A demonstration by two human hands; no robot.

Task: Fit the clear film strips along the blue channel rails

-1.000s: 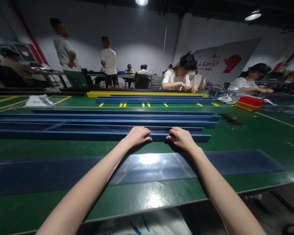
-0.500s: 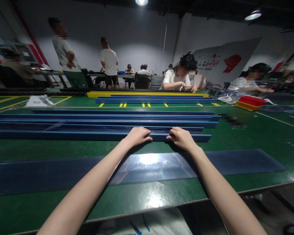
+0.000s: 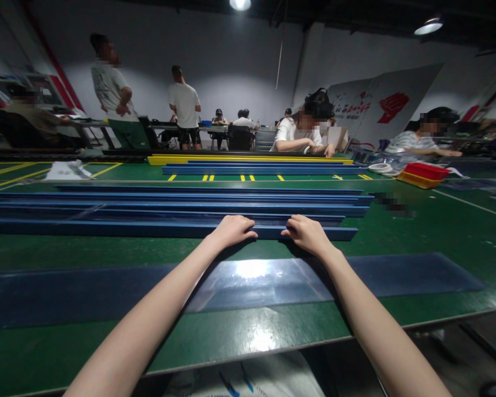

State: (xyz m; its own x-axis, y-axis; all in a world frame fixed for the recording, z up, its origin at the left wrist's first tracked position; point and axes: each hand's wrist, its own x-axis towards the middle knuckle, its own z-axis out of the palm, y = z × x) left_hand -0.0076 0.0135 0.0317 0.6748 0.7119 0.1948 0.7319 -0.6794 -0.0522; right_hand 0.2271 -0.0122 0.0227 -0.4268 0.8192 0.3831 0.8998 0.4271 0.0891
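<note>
Both arms reach forward across the green tabletop (image 3: 273, 325). My left hand (image 3: 234, 230) is closed on the front edge of the nearest long blue strip (image 3: 149, 227), thumb in front and fingers behind. A short way to the right, my right hand (image 3: 305, 231) grips the same strip near its right end. Several more blue strips (image 3: 215, 208) lie parallel just behind it, with upright edges. Under my forearms a flat, glossy, see-through bluish sheet (image 3: 256, 281) rests on the table, crossing nearly its whole width.
Farther back lie a yellow strip (image 3: 248, 159) and more blue strips (image 3: 264, 170). Red and yellow trays (image 3: 424, 174) and a white roll (image 3: 379, 167) stand at the right, a crumpled white sheet (image 3: 68, 170) at the left. A co-worker (image 3: 301, 127) works across the table.
My hands keep the same grip on the blue strip, and the strips have not moved. In the background, the standing person at the left has shifted slightly to the right.
</note>
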